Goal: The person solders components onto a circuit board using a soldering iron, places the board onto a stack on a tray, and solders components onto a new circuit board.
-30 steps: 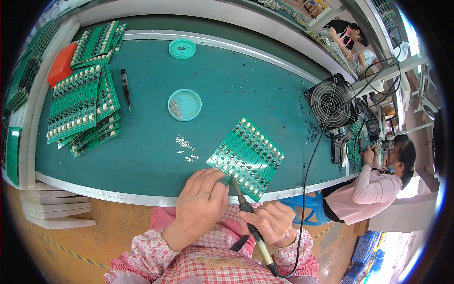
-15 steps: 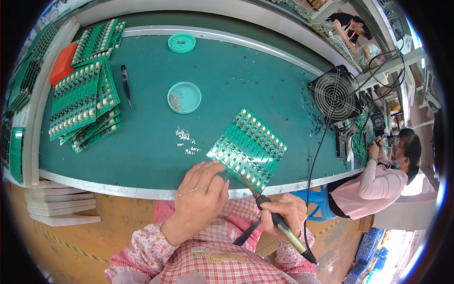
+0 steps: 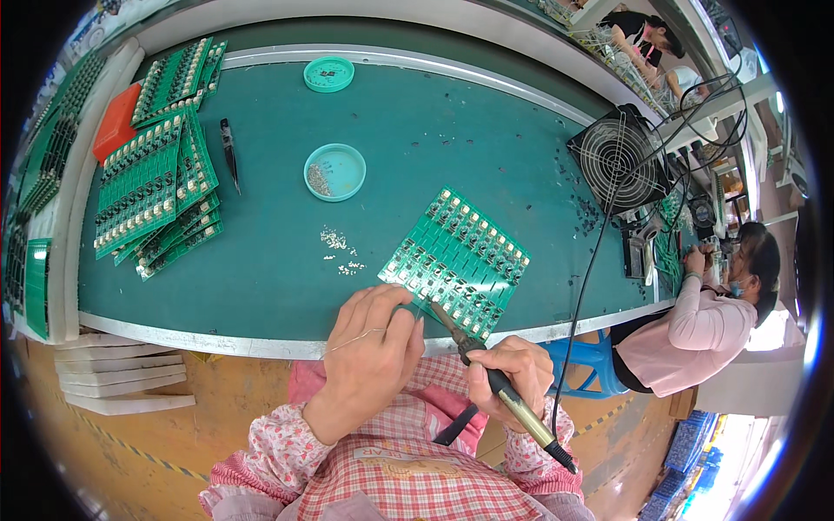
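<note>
A green circuit board panel [image 3: 460,260] with rows of small white and black parts lies tilted near the table's front edge. My left hand [image 3: 369,347] is at its near left corner, fingers curled and pinched on a thin strand of solder wire; a fine strand also crosses the back of this hand. My right hand [image 3: 512,369] grips a soldering iron [image 3: 519,406] by its dark handle. The iron's tip rests at the near row of parts, close to my left fingertips. Whether it touches a joint is too small to tell.
Stacked circuit boards [image 3: 152,187], a red box [image 3: 117,122] and black tweezers [image 3: 229,154] are at the left. Two round green dishes, the nearer [image 3: 350,174] with small parts, stand beyond loose white pieces [image 3: 339,247]. A fan [image 3: 617,161] and a seated co-worker [image 3: 708,326] are right.
The iron's tip has moved up and left, further onto the board. My left hand has shifted only slightly, and the whole view has moved a little.
</note>
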`<state>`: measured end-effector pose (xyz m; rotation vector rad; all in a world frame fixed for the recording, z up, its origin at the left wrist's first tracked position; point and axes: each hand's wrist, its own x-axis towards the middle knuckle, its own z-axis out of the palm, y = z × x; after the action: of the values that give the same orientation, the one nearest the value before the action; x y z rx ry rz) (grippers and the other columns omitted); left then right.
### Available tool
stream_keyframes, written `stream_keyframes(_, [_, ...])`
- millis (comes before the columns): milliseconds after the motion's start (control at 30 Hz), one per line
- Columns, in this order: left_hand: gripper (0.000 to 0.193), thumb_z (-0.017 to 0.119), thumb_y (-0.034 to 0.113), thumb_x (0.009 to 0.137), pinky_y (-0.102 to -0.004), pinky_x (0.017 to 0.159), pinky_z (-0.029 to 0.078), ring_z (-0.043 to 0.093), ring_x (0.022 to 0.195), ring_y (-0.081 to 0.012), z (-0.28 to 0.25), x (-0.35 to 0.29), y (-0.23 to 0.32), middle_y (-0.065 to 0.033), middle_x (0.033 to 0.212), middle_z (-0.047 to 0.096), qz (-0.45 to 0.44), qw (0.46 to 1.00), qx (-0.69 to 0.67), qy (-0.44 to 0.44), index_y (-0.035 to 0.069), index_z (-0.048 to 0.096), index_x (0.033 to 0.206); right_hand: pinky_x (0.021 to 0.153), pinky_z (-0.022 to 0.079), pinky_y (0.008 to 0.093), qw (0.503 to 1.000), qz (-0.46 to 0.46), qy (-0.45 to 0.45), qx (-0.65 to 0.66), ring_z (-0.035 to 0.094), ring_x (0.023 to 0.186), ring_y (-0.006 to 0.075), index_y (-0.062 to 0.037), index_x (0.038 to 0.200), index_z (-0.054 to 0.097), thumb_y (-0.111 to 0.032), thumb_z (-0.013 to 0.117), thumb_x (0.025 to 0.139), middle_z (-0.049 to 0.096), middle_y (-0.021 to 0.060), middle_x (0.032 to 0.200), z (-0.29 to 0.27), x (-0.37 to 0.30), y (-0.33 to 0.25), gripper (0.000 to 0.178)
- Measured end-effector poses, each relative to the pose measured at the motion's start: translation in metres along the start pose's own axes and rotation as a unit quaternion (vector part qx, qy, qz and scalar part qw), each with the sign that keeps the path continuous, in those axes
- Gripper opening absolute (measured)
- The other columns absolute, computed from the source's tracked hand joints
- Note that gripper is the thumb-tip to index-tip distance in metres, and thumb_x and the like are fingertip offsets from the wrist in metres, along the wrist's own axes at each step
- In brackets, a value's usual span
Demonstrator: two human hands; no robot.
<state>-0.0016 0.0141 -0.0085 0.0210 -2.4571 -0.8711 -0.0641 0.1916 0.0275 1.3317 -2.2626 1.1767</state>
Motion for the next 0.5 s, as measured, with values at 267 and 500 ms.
stream_keyframes(267, [0.016, 0.071, 0.002, 0.077, -0.0447, 0.09, 0.049, 0.062, 0.1, -0.0324, 0.001, 0.0, -0.001, -0.0121, 0.107, 0.061, 0.005, 1.0, 0.017, 0.009, 0.0, 0.057, 0.085, 0.047, 0.04, 0.0252, 0.99, -0.078, -0.07, -0.093, 0.053, 0.051, 0.013, -0.0073, 0.093, 0.068, -0.006, 0.08, 0.067, 0.051, -0.0019, 0.06, -0.001, 0.006, -0.009, 0.029])
stream_keyframes(500, [0.016, 0.07, 0.002, 0.077, -0.0446, 0.091, 0.05, 0.063, 0.1, -0.0313, 0.001, 0.0, -0.003, -0.0125, 0.108, 0.062, 0.013, 1.0, 0.009, 0.012, 0.0, 0.057, 0.086, 0.053, 0.042, 0.0233, 0.97, -0.12, -0.139, -0.159, 0.056, 0.06, 0.0105, -0.0089, 0.096, 0.069, -0.018, 0.079, 0.072, 0.049, -0.0032, 0.065, -0.008, 0.004, -0.01, 0.028])
